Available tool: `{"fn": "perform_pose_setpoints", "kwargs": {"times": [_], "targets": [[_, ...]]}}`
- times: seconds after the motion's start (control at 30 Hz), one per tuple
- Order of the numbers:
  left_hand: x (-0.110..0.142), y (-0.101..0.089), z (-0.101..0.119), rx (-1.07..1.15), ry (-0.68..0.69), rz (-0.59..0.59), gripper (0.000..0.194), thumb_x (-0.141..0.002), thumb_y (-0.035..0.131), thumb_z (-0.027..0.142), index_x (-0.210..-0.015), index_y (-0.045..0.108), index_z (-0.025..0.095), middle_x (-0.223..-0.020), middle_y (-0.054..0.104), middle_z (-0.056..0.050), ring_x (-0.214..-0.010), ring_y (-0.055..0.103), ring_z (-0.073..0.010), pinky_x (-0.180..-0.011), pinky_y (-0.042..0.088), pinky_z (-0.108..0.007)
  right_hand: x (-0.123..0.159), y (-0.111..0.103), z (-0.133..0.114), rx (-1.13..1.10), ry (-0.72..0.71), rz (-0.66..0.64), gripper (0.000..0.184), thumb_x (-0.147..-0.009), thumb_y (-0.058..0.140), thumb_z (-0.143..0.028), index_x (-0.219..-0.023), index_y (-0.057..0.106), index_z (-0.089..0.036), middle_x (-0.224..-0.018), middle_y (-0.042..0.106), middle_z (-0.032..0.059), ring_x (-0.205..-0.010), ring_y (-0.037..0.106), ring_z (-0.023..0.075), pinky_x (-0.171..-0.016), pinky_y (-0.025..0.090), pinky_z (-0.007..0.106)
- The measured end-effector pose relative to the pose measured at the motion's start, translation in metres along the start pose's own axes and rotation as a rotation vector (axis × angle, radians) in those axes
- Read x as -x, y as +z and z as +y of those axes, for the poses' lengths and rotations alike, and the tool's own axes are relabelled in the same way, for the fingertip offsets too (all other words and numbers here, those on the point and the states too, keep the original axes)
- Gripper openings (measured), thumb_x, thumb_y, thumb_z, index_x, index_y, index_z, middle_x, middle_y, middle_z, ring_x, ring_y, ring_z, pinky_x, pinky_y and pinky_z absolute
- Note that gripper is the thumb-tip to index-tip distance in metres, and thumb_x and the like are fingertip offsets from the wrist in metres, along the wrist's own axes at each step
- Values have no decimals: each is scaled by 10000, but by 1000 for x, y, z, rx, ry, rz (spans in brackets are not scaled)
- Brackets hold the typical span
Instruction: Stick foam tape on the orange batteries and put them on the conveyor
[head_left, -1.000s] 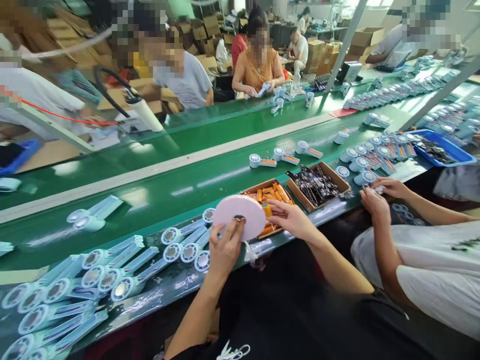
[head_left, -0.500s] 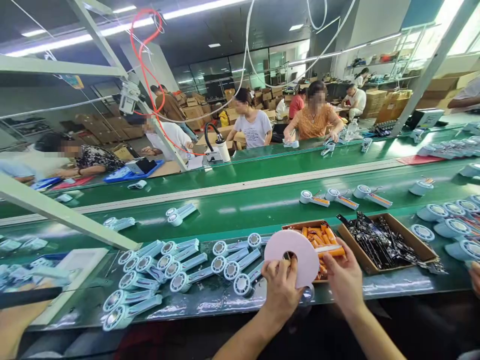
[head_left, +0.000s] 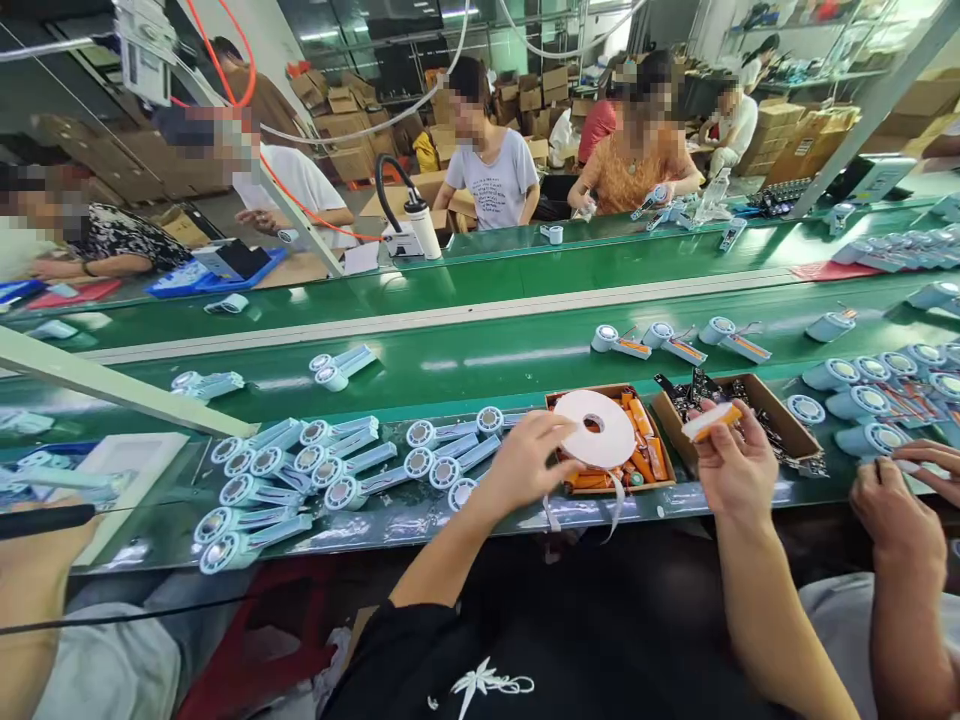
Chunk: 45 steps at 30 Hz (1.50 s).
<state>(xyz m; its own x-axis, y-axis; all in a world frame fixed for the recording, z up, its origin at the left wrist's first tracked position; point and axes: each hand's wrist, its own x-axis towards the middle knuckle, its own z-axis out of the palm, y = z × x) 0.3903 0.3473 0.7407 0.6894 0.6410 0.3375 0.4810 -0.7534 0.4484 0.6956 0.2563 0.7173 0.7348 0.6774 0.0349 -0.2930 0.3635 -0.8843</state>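
My right hand (head_left: pixel 739 465) pinches an orange cylindrical battery (head_left: pixel 703 432) with a white strip along it, raised in front of the box of dark parts. A wide white roll of tape (head_left: pixel 615 430) lies on the cardboard box (head_left: pixel 664 487) of orange batteries (head_left: pixel 641 425), a loose end of tape hanging over the front edge. At the roll's left edge is my left hand (head_left: pixel 529 455), its fingers stretched and thumb apart; whether the fingertips touch the roll is hard to tell. Left of it lie several light-blue fan-like housings with handles (head_left: pixel 360 480).
A box of flat black parts (head_left: pixel 799 440) stands right of the batteries. More blue housings (head_left: pixel 862 400) sit further right, near a co-worker's hands (head_left: pixel 896 510). Behind runs a green conveyor belt (head_left: pixel 450 350) carrying housings. A slanted metal post (head_left: pixel 112 380) crosses at left.
The tape roll, earlier held up by my left hand, now rests on the battery box with that hand's fingers spread. My right hand has moved right with its battery. The view has tilted down.
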Motion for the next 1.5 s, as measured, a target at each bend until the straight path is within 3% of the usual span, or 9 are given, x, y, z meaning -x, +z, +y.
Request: {"fn": "perform_pose_setpoints", "kwargs": {"times": [0.1, 0.17, 0.33, 0.5, 0.63, 0.8, 1.03, 1.23, 1.5], "targets": [[32, -23, -51, -202, -303, 108, 346, -1041, 580, 441, -1280, 723, 235, -1278, 728, -102, -1227, 607, -296, -1109, 483, -507, 3, -39, -3, 35, 39, 65, 734, -615, 999, -361, -1275, 705, -229, -1133, 802, 97, -939, 800, 211, -848, 661, 309], [44, -32, -82, -344, -372, -1, 350, -1013, 633, 422, -1293, 723, 232, -1330, 710, -104, -1278, 576, -323, -1131, 473, -530, 4, -58, -2, 33, 91, 103, 722, -582, 1016, -350, -1232, 725, -233, -1076, 813, 76, -922, 804, 208, -817, 663, 273], [24, -18, -107, -448, -200, -408, 345, -960, 708, 385, -1292, 730, 294, -1496, 619, -53, -1363, 532, -332, -1076, 542, -480, 7, -56, 6, -7, 153, 120, 700, -553, 1028, -341, -1189, 751, -243, -1024, 822, 60, -863, 811, 197, -757, 664, 214], [-27, -12, -125, -480, -182, -481, 192, -987, 607, 247, -1026, 794, 270, -1246, 695, -89, -1106, 639, -273, -859, 606, -393, -1, -38, 2, 28, 108, 44, 692, -603, 1001, -368, -1236, 741, -262, -1100, 819, 86, -932, 812, 234, -781, 687, 283], [-83, -13, -160, -482, -178, -469, 183, -948, 620, 161, -1048, 769, 198, -1329, 613, -168, -1256, 549, -325, -908, 581, -417, -24, -4, -3, 101, 39, -65, 730, -631, 982, -410, -1293, 708, -268, -1145, 817, 103, -1000, 802, 251, -886, 675, 376], [-144, 11, -188, -324, -140, -541, 253, -993, 683, 350, -1174, 694, 174, -1302, 655, -100, -1197, 620, -253, -1038, 539, -489, -71, 82, 8, 224, -32, -473, 577, -710, 922, -430, -1213, 711, -242, -1170, 813, 100, -1038, 793, 251, -950, 650, 448], [-155, 35, -209, -46, -266, -466, 312, -1014, 662, 402, -1220, 686, 169, -1301, 676, -100, -1184, 655, -247, -1040, 556, -490, -118, 176, 83, 866, -194, -929, 543, -875, 764, -290, -1399, 635, -224, -1124, 814, 49, -1008, 786, 176, -972, 613, 334], [-155, 52, -199, 42, -442, -301, 378, -1020, 651, 423, -1310, 647, 181, -1332, 654, -111, -1153, 663, -244, -991, 585, -473, -129, 199, 124, 1308, -312, -1158, 415, -907, 773, -279, -1313, 698, -242, -999, 818, 33, -954, 767, 203, -865, 552, 279], [-161, 53, -176, 65, -597, -232, 400, -1012, 663, 418, -1330, 636, 175, -1347, 645, -115, -1175, 657, -255, -998, 582, -490, -119, 203, 129, 1603, -439, -1312, 391, -937, 741, -336, -1318, 686, -264, -1064, 805, 65, -1008, 749, 251, -847, 495, 281]]}}
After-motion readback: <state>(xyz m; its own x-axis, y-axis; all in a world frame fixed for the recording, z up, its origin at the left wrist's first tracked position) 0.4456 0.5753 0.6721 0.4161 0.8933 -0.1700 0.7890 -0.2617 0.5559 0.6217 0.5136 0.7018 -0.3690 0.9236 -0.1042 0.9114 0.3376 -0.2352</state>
